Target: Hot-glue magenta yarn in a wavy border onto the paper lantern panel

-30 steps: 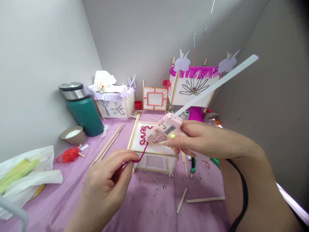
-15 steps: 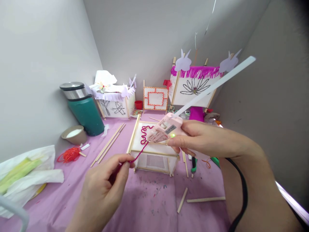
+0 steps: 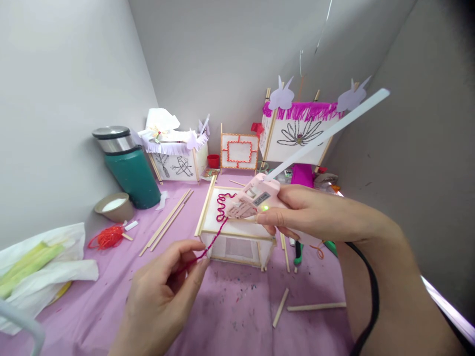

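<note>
A pink hot glue gun (image 3: 256, 197) with a long white glue stick (image 3: 326, 136) in its back is gripped by my right hand (image 3: 311, 215). Its nozzle end is low over the top of a small wood-framed white paper box (image 3: 237, 228). Magenta yarn (image 3: 221, 206) runs in wavy loops on the box's top panel, beside the gun's front. From there the strand slopes down to my left hand (image 3: 166, 287), where it passes between thumb and forefinger. The nozzle tip and the yarn under it are hidden by the gun.
A teal bottle (image 3: 131, 173) and a beige bowl (image 3: 114, 206) stand left, near red string (image 3: 108, 238). Thin wooden sticks (image 3: 166, 222) lie left of the box, and short pieces (image 3: 280, 307) at front right. Decorated lanterns (image 3: 302, 133) stand behind.
My left hand has shifted slightly right and down, and its thumb and forefinger have parted a little along the yarn. The glue gun has barely moved.
</note>
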`<action>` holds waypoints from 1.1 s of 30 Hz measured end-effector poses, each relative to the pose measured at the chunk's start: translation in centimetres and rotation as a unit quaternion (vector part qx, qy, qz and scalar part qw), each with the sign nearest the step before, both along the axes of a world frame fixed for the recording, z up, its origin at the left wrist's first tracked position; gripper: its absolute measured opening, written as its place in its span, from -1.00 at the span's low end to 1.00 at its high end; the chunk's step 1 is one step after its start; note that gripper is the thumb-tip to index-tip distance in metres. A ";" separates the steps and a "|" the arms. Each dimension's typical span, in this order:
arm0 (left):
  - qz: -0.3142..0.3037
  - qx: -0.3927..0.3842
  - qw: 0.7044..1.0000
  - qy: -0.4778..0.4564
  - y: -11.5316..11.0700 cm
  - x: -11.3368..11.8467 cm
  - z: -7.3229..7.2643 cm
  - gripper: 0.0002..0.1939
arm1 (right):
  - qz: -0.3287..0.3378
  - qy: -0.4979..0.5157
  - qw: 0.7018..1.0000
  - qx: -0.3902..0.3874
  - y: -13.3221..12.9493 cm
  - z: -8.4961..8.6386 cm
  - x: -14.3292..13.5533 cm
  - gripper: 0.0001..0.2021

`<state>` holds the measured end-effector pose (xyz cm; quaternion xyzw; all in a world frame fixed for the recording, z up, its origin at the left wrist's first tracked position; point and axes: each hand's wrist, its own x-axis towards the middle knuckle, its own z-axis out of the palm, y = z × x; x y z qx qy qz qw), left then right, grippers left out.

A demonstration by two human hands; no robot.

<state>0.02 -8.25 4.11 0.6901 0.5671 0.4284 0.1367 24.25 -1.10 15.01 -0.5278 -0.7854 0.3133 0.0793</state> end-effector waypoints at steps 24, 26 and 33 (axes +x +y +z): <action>0.010 0.049 0.999 0.007 0.1 1.5 1.4 -0.92 | -0.047 -0.012 0.998 0.028 -0.4 0.5 0.8 -0.46; -0.008 0.058 0.998 0.009 0.2 1.9 1.8 -0.93 | -0.051 -0.013 0.998 0.031 -0.3 0.2 1.0 -0.43; -0.039 0.091 0.994 0.034 1.1 3.4 2.9 -0.92 | -0.025 -0.013 0.999 0.024 -0.6 0.7 0.9 -0.46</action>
